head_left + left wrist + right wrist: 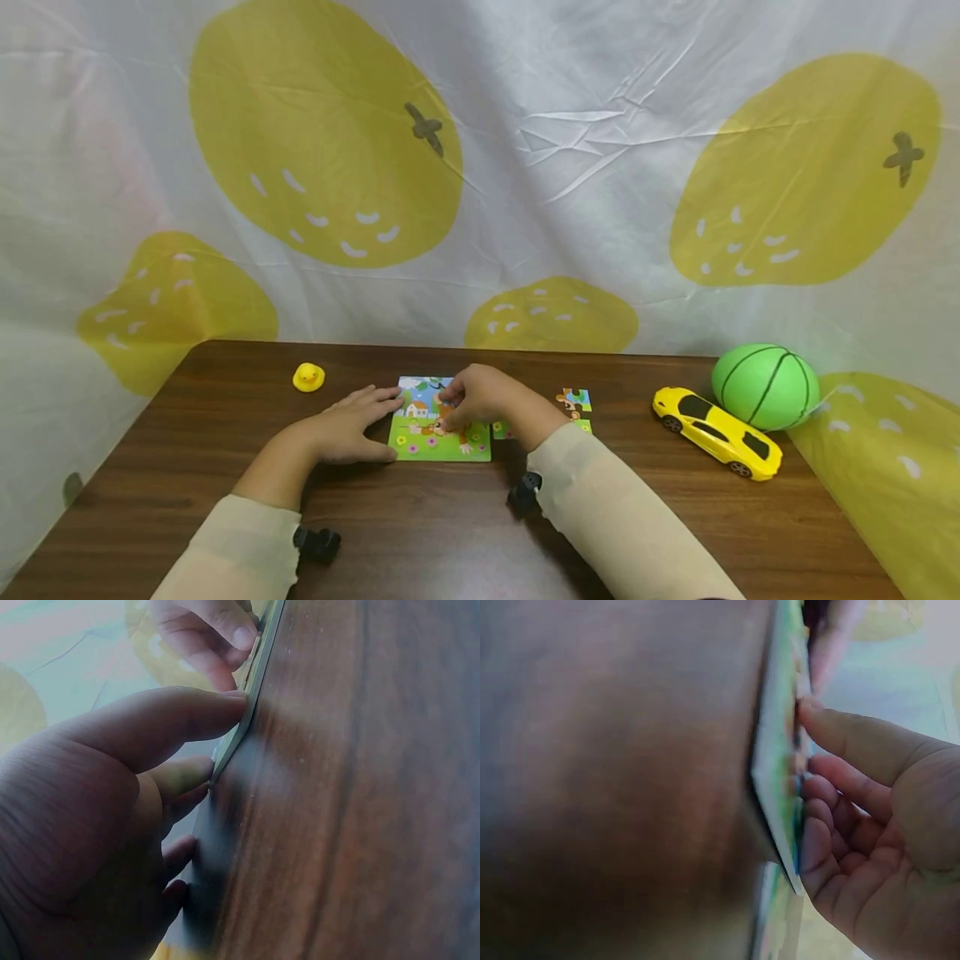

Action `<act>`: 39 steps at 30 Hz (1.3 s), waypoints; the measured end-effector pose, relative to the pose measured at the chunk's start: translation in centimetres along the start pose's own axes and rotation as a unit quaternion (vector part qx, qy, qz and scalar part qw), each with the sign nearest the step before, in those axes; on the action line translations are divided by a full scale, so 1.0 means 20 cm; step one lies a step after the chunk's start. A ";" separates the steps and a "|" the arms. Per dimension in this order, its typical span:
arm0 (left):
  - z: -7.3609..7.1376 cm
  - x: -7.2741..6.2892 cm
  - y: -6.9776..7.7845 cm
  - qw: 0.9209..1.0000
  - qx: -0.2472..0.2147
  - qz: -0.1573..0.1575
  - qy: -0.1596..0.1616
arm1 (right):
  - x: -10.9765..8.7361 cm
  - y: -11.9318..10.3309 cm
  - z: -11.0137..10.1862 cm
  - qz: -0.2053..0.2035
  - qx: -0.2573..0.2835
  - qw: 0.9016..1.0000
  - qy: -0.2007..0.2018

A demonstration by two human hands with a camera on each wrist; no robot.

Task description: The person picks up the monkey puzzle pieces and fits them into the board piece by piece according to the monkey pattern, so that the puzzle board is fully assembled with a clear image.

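Note:
A jigsaw puzzle [416, 447] with a house, meadow flowers and a brown monkey lies flat on the table. My left hand [351, 429] is at its left side, thumb by the near left corner and fingertips touching the far part of that edge. In the left wrist view the thumb [180, 720] lies against the puzzle's edge. My right hand [480, 397] reaches over the puzzle from the right, its thumb and index finger pinching a puzzle piece low against the picture. The other right fingers [821, 825] are curled close to the surface. The hand covers part of the picture.
More puzzle pieces [577, 400] lie to the right, partly hidden by the right forearm. A yellow rubber duck [308, 377] sits at the back left. A yellow toy car [716, 433] and a green ball [765, 387] stand on the right. A fruit-print cloth [555, 217] hangs behind the table.

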State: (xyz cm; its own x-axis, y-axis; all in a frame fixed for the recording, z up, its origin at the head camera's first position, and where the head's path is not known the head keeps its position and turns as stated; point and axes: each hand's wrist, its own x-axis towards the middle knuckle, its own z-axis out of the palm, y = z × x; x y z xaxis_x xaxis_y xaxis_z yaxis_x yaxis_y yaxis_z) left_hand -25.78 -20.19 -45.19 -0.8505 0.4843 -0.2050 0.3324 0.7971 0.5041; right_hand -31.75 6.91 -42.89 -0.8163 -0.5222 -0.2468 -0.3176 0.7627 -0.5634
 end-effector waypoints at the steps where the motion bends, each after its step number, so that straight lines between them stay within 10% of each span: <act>1: 0.00 0.00 0.00 1.000 0.000 0.000 0.000 | 0.00 0.01 -0.01 -0.003 0.003 1.000 -0.004; 17: 0.00 -0.01 0.02 1.000 0.003 0.007 0.002 | -0.25 0.26 -0.28 -0.051 0.076 0.994 0.056; 39: -0.01 0.00 0.01 1.000 0.006 0.000 -0.003 | -0.48 0.75 -0.43 0.035 0.022 0.994 0.099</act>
State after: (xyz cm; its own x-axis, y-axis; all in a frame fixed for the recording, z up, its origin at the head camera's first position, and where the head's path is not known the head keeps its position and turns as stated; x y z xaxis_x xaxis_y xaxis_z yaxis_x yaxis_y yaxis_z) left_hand -25.78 -19.97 -44.98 -0.8478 0.4869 -0.2100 0.3376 0.8011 0.4942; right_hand -32.80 26.69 -42.13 -0.9157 -0.3804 -0.1293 -0.2390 0.7744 -0.5858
